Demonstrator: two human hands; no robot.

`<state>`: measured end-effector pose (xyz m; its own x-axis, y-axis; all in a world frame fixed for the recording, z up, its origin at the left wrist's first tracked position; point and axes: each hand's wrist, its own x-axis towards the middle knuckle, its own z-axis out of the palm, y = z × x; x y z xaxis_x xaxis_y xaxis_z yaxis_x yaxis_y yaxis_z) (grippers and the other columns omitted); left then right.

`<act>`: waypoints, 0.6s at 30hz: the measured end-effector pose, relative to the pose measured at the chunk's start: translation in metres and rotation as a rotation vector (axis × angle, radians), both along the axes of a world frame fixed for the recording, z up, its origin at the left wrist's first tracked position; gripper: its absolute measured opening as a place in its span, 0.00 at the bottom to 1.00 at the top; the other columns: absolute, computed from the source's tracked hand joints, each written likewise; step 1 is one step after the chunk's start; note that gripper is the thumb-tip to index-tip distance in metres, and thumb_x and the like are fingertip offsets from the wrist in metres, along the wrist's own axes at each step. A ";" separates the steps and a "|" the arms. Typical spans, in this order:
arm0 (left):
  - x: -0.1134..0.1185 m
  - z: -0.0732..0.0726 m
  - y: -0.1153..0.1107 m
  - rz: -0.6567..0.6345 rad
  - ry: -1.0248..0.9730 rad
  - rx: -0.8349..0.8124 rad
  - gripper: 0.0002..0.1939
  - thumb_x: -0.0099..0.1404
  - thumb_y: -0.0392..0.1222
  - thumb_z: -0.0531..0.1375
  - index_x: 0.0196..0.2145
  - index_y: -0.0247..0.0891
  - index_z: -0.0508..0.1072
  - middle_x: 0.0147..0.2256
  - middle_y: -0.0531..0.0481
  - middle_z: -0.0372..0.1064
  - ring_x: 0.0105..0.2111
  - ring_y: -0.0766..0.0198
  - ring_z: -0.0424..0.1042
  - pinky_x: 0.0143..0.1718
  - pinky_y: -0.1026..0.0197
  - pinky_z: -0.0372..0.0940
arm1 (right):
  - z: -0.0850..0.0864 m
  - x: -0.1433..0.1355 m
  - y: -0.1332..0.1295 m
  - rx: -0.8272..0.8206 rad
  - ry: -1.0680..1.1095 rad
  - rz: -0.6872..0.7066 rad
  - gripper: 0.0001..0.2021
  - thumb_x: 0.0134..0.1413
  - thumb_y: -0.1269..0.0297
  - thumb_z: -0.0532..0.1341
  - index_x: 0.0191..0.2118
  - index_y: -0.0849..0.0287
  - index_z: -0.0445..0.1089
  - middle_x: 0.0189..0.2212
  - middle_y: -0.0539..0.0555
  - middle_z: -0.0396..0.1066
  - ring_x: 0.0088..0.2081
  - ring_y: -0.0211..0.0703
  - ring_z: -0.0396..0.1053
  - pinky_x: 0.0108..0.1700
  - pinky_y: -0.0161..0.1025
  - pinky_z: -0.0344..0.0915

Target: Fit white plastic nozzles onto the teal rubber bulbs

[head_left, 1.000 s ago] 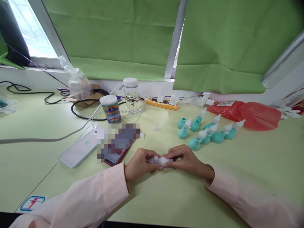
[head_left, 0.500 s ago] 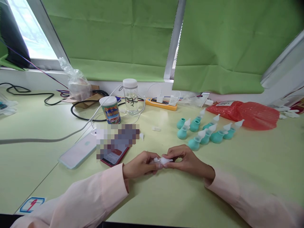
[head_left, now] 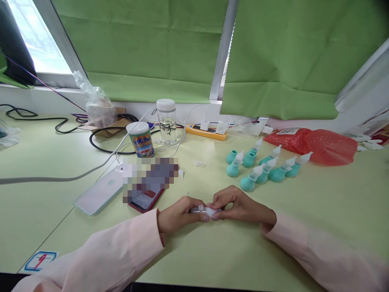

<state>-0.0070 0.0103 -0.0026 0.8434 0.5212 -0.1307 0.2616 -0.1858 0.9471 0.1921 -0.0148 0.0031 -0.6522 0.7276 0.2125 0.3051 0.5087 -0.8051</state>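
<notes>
My left hand point(head_left: 182, 215) is closed around a small clear plastic connector point(head_left: 197, 209). In my right hand point(head_left: 240, 206), thumb and fingers pinch a white nozzle tip point(head_left: 212, 212). The two pieces meet end to end just above the table, though the fingers partly hide the joint. Beyond my right hand stand several teal squeeze bulbs point(head_left: 247, 183) fitted with white tips. Two of the bulbs, including an open-necked bulb point(head_left: 231, 156), have no tip. Another clear piece point(head_left: 199, 163) and a loose white tip point(head_left: 181, 174) lie on the table.
Left of my hands lie a red-edged phone point(head_left: 148, 194) and a pale-cased phone point(head_left: 100, 190). Behind them are a noodle cup point(head_left: 142, 142), a lidded water bottle point(head_left: 167, 125), cables and a yellow power strip point(head_left: 206, 132). A red plastic bag point(head_left: 330, 148) lies at the back right.
My fingers have shifted on the two pieces, and the connector now shows more clearly in my left hand. My right fingers have closed further over the nozzle tip.
</notes>
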 end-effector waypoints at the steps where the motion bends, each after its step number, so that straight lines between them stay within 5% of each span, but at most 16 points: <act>1: 0.000 0.000 0.000 0.004 0.000 -0.017 0.16 0.57 0.49 0.55 0.28 0.30 0.68 0.19 0.58 0.49 0.20 0.73 0.49 0.19 0.68 0.45 | 0.000 -0.001 0.000 0.009 0.002 0.001 0.07 0.47 0.65 0.62 0.32 0.61 0.74 0.24 0.52 0.69 0.24 0.34 0.64 0.27 0.32 0.60; 13: 0.002 -0.001 -0.003 0.067 -0.166 -0.289 0.16 0.55 0.49 0.58 0.26 0.30 0.65 0.15 0.59 0.52 0.15 0.76 0.50 0.16 0.69 0.47 | 0.000 -0.010 -0.008 0.157 0.052 -0.159 0.06 0.48 0.66 0.61 0.32 0.62 0.73 0.20 0.51 0.68 0.21 0.33 0.63 0.23 0.31 0.59; 18: 0.006 -0.001 -0.003 0.112 -0.263 -0.336 0.20 0.57 0.51 0.56 0.40 0.31 0.64 0.17 0.55 0.60 0.16 0.72 0.58 0.19 0.67 0.54 | 0.036 0.000 -0.018 0.443 -0.207 -0.229 0.19 0.47 0.63 0.61 0.47 0.60 0.66 0.27 0.52 0.71 0.28 0.37 0.67 0.30 0.35 0.63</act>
<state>-0.0009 0.0071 -0.0039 0.8111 0.5768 -0.0971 0.0047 0.1596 0.9872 0.1922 -0.0326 0.0396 -0.5481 0.7260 0.4154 0.5779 0.6877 -0.4395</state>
